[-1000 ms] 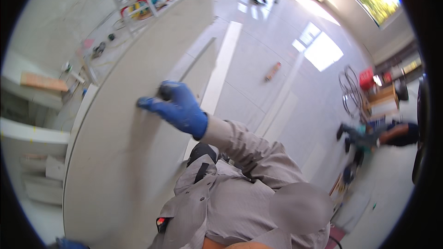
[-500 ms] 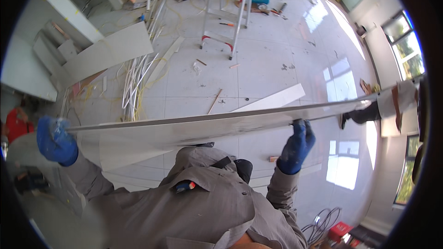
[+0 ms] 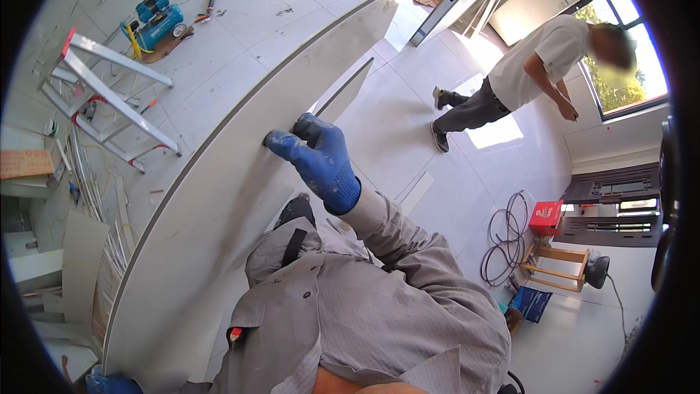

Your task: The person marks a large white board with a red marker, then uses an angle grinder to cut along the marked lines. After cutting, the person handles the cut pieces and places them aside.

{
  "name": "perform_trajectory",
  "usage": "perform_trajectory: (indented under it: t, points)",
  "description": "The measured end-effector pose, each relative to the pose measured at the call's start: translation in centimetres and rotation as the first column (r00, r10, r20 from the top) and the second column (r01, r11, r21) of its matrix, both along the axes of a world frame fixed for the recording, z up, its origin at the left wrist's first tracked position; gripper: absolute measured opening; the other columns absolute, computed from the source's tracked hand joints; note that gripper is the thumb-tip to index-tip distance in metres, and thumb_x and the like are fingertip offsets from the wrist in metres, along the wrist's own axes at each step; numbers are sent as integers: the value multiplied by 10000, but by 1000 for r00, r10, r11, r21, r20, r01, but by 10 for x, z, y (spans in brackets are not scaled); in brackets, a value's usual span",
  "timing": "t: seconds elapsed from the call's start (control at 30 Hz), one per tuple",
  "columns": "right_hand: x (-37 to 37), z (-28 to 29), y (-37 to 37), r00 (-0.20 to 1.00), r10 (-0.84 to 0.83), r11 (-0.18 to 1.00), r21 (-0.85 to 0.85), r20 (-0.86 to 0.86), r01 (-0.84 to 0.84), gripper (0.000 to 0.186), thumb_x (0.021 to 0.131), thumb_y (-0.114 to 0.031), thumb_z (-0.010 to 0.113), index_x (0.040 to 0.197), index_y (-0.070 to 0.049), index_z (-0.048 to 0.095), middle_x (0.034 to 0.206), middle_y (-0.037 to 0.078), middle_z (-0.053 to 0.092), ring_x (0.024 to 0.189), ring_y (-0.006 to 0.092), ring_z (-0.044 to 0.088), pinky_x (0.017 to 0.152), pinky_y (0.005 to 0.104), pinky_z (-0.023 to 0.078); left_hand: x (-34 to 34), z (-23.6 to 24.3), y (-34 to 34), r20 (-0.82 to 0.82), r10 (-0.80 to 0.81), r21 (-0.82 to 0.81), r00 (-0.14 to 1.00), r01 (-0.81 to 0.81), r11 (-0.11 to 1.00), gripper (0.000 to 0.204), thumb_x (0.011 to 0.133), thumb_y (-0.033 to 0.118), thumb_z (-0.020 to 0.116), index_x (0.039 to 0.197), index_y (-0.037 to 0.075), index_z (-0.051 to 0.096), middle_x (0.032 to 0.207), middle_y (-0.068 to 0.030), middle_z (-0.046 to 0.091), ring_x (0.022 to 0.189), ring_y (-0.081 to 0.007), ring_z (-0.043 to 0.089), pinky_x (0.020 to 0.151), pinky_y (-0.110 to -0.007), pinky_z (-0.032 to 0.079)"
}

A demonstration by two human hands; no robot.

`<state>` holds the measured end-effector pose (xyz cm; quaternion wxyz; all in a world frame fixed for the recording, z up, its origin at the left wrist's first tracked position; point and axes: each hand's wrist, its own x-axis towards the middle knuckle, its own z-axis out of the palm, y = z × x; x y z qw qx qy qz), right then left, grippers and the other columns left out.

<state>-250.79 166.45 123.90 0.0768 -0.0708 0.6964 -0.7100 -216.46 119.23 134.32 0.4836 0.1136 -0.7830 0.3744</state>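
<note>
A long white board (image 3: 240,153) runs slantwise across my front, from the lower left to the upper right. My right hand (image 3: 321,164), in a blue work glove, is closed on its near side, with thumb and fingertips against the board. At the lower left, my left hand (image 3: 113,382), also in a blue glove, is at the board's near end, closed round its edge; the picture's rim cuts off most of it. A narrower white strip (image 3: 346,93) shows beyond my right hand, partly behind the board.
An aluminium stepladder (image 3: 120,95) and a blue air compressor (image 3: 159,23) stand to the left. Offcuts (image 3: 82,263) and thin rods lie at far left. A person (image 3: 539,66) stands to the right. Coiled hose (image 3: 507,237), a red box (image 3: 545,217) and a wooden stool (image 3: 554,266) are at lower right.
My view and body have turned to the right. The board has swung from nearly level to a steep slant, its left end dropping low. A person is now fully in view.
</note>
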Motion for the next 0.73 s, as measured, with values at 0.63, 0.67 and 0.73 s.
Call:
perform_trajectory:
  t: [0.63, 0.67, 0.73]
  points:
    - [-405, -144, 436, 882, -176, 930, 222, -436, 295, 525, 1088, -351, 483, 1376, 67, 619, 1155, 204, 738, 1019, 237, 690, 881, 327, 532, -440, 9, 412, 3, -340, 440, 940, 304, 845, 333, 806, 284, 825, 676, 80, 595, 616, -44, 492, 522, -244, 466, 516, -366, 349]
    - [-427, -154, 465, 890, -154, 936, 225, -430, 271, 532, 1097, -360, 460, 1398, 54, 605, 1169, 215, 734, 1030, 251, 698, 894, 332, 538, -453, 7, 437, 4, -344, 432, 939, 309, 848, 320, 798, 273, 822, 676, 79, 598, 616, -44, 497, 520, -247, 462, 516, -364, 344]
    - [-462, -175, 522, 919, -93, 947, 252, -383, 201, 540, 1105, -369, 437, 1421, 42, 590, 1184, 225, 729, 1040, 265, 706, 907, 338, 545, -476, -4, 472, 58, -336, 467, 940, 272, 841, 320, 757, 296, 836, 679, 86, 607, 616, -35, 497, 522, -233, 466, 508, -363, 333]
